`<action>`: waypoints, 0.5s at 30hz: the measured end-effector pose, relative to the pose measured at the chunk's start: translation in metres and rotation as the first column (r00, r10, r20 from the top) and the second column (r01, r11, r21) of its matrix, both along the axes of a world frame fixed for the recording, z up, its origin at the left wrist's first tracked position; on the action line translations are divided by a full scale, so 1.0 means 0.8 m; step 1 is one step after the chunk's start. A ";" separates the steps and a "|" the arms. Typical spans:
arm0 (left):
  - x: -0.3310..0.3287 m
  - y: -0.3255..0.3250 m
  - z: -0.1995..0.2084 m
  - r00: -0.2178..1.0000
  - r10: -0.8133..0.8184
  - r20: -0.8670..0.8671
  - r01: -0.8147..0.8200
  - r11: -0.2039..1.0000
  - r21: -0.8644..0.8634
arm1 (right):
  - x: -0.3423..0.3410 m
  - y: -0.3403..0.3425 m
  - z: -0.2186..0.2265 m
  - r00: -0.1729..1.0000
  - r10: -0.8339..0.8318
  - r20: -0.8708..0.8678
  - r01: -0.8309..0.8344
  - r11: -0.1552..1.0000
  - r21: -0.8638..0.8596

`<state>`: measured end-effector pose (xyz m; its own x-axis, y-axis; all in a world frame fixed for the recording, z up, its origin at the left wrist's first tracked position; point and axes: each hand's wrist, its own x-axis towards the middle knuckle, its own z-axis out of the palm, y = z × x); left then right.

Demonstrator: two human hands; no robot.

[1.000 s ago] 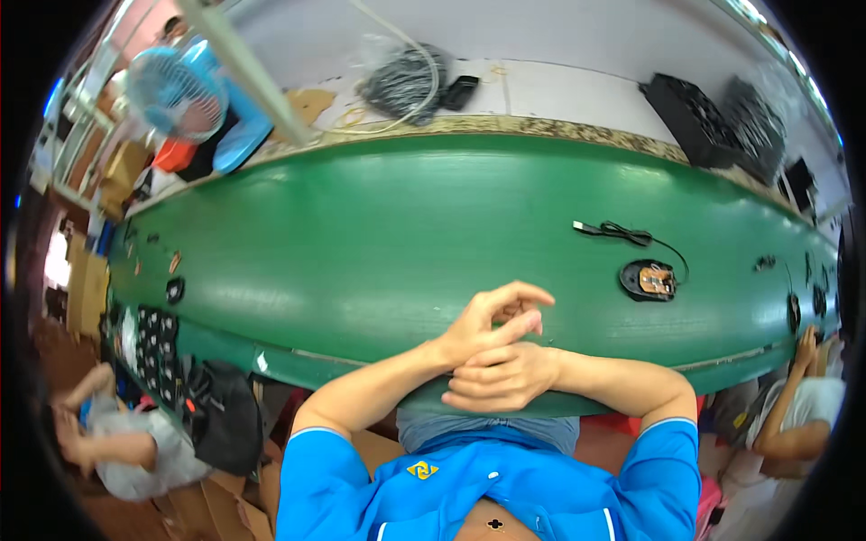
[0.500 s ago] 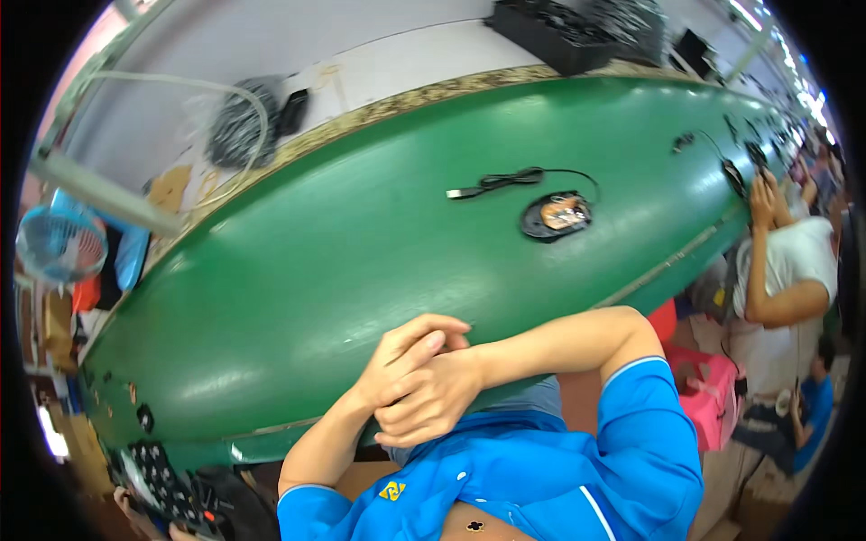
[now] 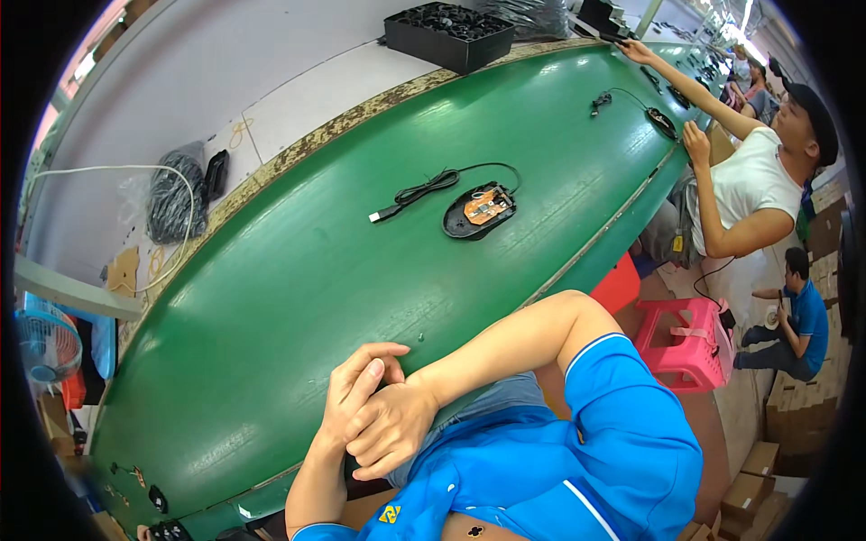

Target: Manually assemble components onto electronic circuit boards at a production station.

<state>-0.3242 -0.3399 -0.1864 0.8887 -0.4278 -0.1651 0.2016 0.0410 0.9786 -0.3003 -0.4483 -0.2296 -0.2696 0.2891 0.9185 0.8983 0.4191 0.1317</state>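
Note:
My left hand (image 3: 347, 389) and right hand (image 3: 394, 426) rest together just over the near edge of the long green work surface (image 3: 298, 307). The left thumb and forefinger are apart, with nothing between them, and that hand lies against my right wrist. My right fingers curl around the heel of the left hand. Farther off, touched by neither hand, lies an opened black computer mouse (image 3: 464, 219) with its orange-brown circuit board (image 3: 488, 206) exposed. Its black cable (image 3: 424, 188) is bundled to the left, ending in a USB plug (image 3: 386, 215).
A black bin (image 3: 448, 45) full of dark parts stands on the far ledge. Dark plastic bags (image 3: 176, 194) sit farther left. At the right a co-worker (image 3: 749, 185) reaches across the surface beside another mouse (image 3: 661, 123). A pink stool (image 3: 681, 347) stands on the floor.
My view has swung right, so the mouse and bin appear farther left. My hands stay clasped together. The co-worker's one arm is now stretched to the far side of the surface.

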 end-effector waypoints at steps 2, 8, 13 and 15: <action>-0.001 -0.001 -0.001 1.000 0.017 0.003 -0.017 1.000 -0.017 | 0.003 0.002 0.000 1.000 -0.001 0.013 0.001 1.000 -0.007; -0.004 -0.001 0.000 0.996 0.092 0.003 -0.092 0.994 -0.059 | 0.006 0.008 0.003 0.999 0.022 0.035 -0.021 0.999 -0.032; 0.006 -0.001 0.008 1.000 -0.006 0.028 0.006 1.000 0.016 | 0.001 0.004 0.004 0.998 -0.056 -0.018 0.056 0.998 -0.028; 0.008 0.002 0.000 0.996 0.051 0.074 -0.060 0.990 0.124 | -0.001 0.008 -0.003 0.997 0.001 -0.072 0.000 1.000 0.019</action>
<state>-0.3181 -0.3386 -0.1860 0.9218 -0.3570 -0.1509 0.1332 -0.0739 0.9883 -0.3015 -0.4420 -0.2322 -0.2028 0.2710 0.9410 0.9055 0.4178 0.0748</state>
